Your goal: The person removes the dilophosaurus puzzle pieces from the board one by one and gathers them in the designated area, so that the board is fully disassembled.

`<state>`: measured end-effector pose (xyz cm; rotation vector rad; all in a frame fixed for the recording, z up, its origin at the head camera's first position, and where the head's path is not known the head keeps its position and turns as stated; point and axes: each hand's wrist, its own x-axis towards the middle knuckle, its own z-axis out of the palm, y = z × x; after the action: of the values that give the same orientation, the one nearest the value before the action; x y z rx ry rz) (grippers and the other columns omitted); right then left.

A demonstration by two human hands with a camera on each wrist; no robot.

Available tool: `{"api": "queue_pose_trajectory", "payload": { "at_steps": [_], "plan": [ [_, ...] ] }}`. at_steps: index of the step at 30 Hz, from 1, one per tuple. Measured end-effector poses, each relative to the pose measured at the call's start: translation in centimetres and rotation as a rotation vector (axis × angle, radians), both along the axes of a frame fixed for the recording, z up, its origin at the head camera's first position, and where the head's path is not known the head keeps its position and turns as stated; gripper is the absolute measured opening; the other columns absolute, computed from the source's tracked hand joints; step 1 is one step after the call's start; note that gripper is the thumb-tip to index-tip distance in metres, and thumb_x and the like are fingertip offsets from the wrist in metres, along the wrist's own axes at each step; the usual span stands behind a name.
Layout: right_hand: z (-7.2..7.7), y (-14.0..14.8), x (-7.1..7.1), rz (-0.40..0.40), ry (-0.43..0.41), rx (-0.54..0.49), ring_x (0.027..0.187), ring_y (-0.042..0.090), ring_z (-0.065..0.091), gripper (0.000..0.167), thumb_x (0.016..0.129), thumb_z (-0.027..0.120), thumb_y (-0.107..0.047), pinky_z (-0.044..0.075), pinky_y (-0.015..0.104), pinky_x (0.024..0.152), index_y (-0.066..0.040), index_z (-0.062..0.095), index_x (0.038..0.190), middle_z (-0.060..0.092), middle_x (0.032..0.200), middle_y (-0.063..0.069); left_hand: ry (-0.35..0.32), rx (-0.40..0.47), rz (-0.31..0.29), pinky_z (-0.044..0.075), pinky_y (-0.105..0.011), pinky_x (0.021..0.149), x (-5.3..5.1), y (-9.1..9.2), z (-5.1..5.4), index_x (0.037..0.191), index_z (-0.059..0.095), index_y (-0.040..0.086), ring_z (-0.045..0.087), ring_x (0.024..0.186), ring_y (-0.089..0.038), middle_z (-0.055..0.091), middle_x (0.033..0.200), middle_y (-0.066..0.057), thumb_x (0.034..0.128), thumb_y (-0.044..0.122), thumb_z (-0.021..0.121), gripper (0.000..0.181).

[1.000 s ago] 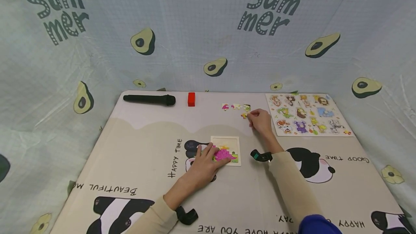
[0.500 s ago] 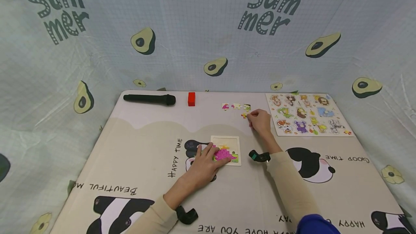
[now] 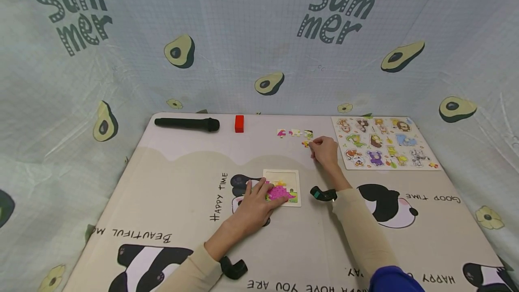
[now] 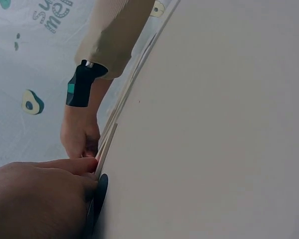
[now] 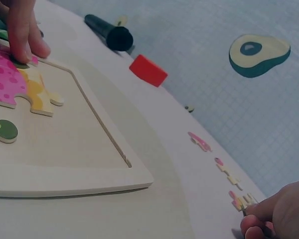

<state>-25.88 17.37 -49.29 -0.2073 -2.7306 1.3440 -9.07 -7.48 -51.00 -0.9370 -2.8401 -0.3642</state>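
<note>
My left hand [image 3: 253, 206] rests on the left side of a square wooden puzzle tray [image 3: 298, 188], fingers spread over the assembled pieces. A pink dinosaur [image 3: 278, 192] shows in the tray's lower part, and bare wood shows in its upper part. Farther back on the table, my right hand [image 3: 325, 151] pinches a small yellow-and-red puzzle piece [image 3: 305, 144] between thumb and finger. Just beyond it lie three loose pieces: a pink one [image 3: 281, 134], a pale one [image 3: 295, 133] and a greenish one [image 3: 308, 134]. The right wrist view shows my left fingertips [image 5: 22, 52] touching the puzzle.
A board of animal pictures [image 3: 385, 143] lies to the right of my right hand. Along the table's back edge are a black microphone-shaped object [image 3: 186, 124] and a red block [image 3: 239, 124]. A printed cloth [image 3: 227, 26] hangs behind the table.
</note>
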Motion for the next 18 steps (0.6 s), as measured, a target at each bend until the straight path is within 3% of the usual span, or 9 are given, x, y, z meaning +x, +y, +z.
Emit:
{"api": "queue_pose_trajectory", "payload": {
  "at_steps": [7,11,18],
  "plan": [
    [0.0,0.1,0.4,-0.015,0.011,-0.023,0.046,0.008,0.057,0.026,0.097,0.063,-0.02,0.045,0.018,0.045,0.004,0.067,0.107,0.068,0.074,0.012,-0.016,0.048,0.007,0.032,-0.07,0.113,-0.1,0.0,0.1,0.131,0.067,0.033,0.042,0.144,-0.04,0.055,0.139,-0.012,0.103,0.033,0.055,0.031],
    [0.2,0.1,0.9,-0.02,0.034,0.014,0.05,0.008,0.056,0.028,0.097,0.063,-0.023,0.045,0.018,0.047,0.003,0.067,0.108,0.067,0.084,0.014,0.001,0.071,0.005,0.035,-0.068,0.113,-0.2,-0.2,0.2,0.128,0.07,0.026,0.045,0.142,-0.039,0.058,0.137,-0.011,0.1007,0.034,0.059,0.03],
    [0.8,-0.3,2.2,0.034,0.061,0.032,0.058,0.013,0.059,0.031,0.097,0.065,-0.025,0.046,0.02,0.05,0.002,0.067,0.11,0.067,0.091,0.016,-0.021,0.132,0.01,0.034,-0.068,0.113,0.0,-0.4,0.4,0.126,0.071,0.02,0.047,0.141,-0.038,0.061,0.138,-0.01,0.0985,0.034,0.063,0.032]
  ]
}}
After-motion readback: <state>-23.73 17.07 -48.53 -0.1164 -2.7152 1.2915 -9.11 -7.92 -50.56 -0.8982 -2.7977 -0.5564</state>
